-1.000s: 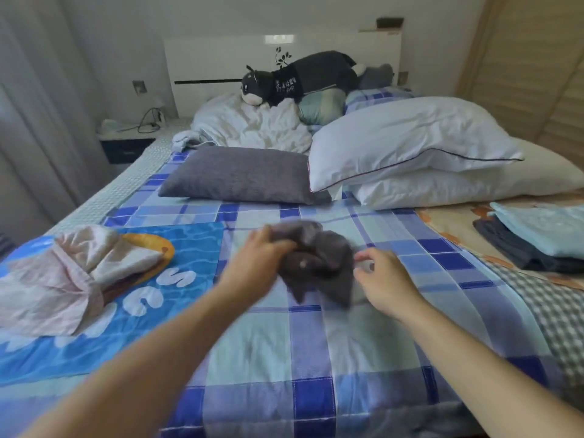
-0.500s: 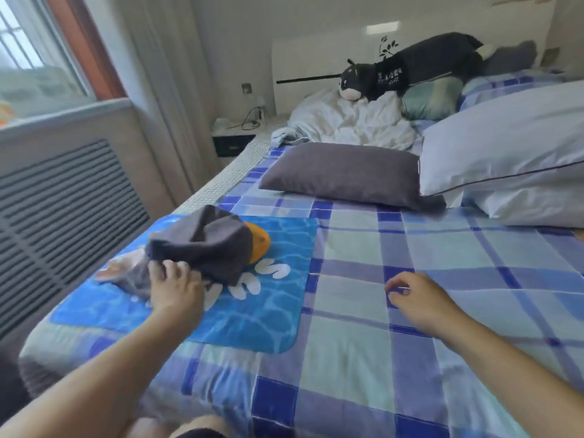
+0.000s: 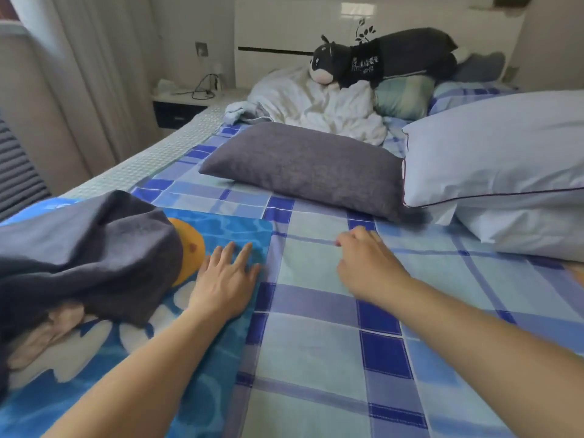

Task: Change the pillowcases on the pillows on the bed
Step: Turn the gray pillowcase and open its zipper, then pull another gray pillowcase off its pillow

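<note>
Grey pillow (image 3: 303,167) — soft, light, we judge; we'd grip its case at a corner (left hand (image 3: 226,281) flat, right hand (image 3: 363,263) loosely curled, both empty).

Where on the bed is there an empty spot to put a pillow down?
The best bare patch is the checked sheet in front, between the blue mat and the stacked white pillows, below the grey pillow. Only the right hand is there. The left side is crowded: the dark grey pillowcase is heaped on the mat beside the left hand.
</note>
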Tool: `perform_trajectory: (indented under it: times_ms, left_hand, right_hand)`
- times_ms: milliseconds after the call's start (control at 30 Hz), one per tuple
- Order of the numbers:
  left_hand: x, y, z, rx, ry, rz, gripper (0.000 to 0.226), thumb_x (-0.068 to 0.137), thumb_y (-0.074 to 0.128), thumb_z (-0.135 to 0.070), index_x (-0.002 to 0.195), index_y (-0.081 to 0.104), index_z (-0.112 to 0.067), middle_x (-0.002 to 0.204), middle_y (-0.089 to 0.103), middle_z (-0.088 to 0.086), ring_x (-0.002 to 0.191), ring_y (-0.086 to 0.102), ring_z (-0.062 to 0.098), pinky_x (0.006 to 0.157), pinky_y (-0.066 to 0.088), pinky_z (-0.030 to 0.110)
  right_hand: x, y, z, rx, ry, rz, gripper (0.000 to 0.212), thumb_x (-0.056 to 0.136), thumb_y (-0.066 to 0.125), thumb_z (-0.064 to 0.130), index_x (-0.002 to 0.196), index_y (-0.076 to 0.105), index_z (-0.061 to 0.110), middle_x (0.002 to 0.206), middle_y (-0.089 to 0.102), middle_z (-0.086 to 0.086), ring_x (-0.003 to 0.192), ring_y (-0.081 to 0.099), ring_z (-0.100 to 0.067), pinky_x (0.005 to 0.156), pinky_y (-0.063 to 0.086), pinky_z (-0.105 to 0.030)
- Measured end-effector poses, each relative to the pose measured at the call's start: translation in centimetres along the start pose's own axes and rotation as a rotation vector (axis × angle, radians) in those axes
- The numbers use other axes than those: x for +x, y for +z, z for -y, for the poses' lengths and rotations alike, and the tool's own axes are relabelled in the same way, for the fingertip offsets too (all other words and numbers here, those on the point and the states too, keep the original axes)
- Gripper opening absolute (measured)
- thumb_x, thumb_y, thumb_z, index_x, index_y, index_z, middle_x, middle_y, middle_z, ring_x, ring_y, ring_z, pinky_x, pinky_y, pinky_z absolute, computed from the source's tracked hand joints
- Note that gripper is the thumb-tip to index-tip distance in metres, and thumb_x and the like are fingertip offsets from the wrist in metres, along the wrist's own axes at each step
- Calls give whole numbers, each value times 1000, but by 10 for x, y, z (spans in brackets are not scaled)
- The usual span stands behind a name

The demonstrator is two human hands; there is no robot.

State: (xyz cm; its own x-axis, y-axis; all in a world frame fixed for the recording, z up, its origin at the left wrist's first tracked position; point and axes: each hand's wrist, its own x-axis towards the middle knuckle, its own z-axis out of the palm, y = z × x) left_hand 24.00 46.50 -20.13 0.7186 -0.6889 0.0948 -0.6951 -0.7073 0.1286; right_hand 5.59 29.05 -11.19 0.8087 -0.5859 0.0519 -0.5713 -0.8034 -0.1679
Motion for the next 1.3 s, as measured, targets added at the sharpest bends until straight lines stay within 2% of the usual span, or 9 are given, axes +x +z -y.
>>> perform_trajectory:
  times_ms: [167, 300, 600, 767, 933, 1000, 1067, 1167, 1300]
  left_hand:
    - [8, 33, 4, -4, -19, -20, 74, 92, 3, -61, 158, 23, -34, 166, 22, 5, 153, 12, 27, 123, 11, 44]
    - [10, 39, 7, -4, -23, -59, 71, 95, 5, -61, 159, 21, -35, 166, 24, 3, 153, 11, 25, 124, 13, 45]
    - [11, 47, 9, 40, -27, -123, 67, 97, 17, -60, 155, 36, -32, 158, 39, 4, 148, 26, 27, 120, 23, 47]
    - [-3, 31, 1, 112, -97, 19, 70, 96, 7, -51, 152, 41, -27, 156, 39, 12, 142, 29, 41, 114, 27, 52]
    - [-79, -33, -57, -543, -296, -113, 61, 97, 51, -27, 155, 31, -23, 157, 25, 15, 145, 27, 36, 117, 27, 44]
    - [-114, -77, -76, -780, -228, -454, 74, 87, 66, -11, 153, 32, -21, 152, 29, 14, 145, 26, 31, 119, 21, 35]
    - [-139, -120, -86, -682, -96, -642, 89, 83, 74, -19, 155, 23, -30, 159, 18, 12, 150, 13, 28, 122, 11, 34]
    - [-157, -167, -96, -375, 78, -594, 93, 80, 77, -47, 155, 23, -36, 165, 5, 13, 153, 2, 32, 122, 4, 48]
    - [-206, -171, -136, -166, 521, -565, 58, 78, 72, -44, 126, 56, -13, 145, 44, 17, 132, 42, 41, 108, 38, 55]
  right_hand:
    - [122, 4, -54, -291, 164, -122, 80, 87, 59, 13, 154, 15, 16, 159, 13, -18, 142, 18, -43, 113, 30, -49]
    - [188, 29, -78, -33, 489, -5, 110, 90, 69, 33, 155, -20, 30, 164, -5, -17, 146, 14, -47, 115, 28, -55]
    - [180, 43, -55, 139, 483, -357, 47, 86, 64, 12, 125, 38, 11, 128, 52, -25, 113, 55, -45, 85, 49, -45]
    - [125, -28, 56, 299, 121, -306, 33, 89, 56, 11, 119, 43, 15, 122, 59, -17, 107, 60, -42, 74, 44, -40]
    - [17, -101, 63, 450, 38, -561, 32, 84, 52, 2, 112, 49, 16, 105, 64, -10, 95, 60, -37, 69, 39, -37]
    - [-30, -118, 37, 485, 9, -689, 24, 77, 52, -3, 93, 45, 13, 86, 59, -5, 83, 57, -33, 66, 40, -38]
    - [-75, -130, 15, 510, -18, -808, 27, 71, 54, -5, 86, 43, 14, 80, 54, -1, 75, 50, -26, 63, 32, -32]
    - [-136, -154, -10, 488, -113, -962, 30, 67, 53, -9, 83, 45, 15, 79, 50, -1, 71, 43, -21, 60, 21, -28]
    - [-212, -146, -78, 258, -205, -1002, 21, 69, 59, -10, 83, 51, 3, 86, 48, -14, 76, 44, -27, 61, 26, -34]
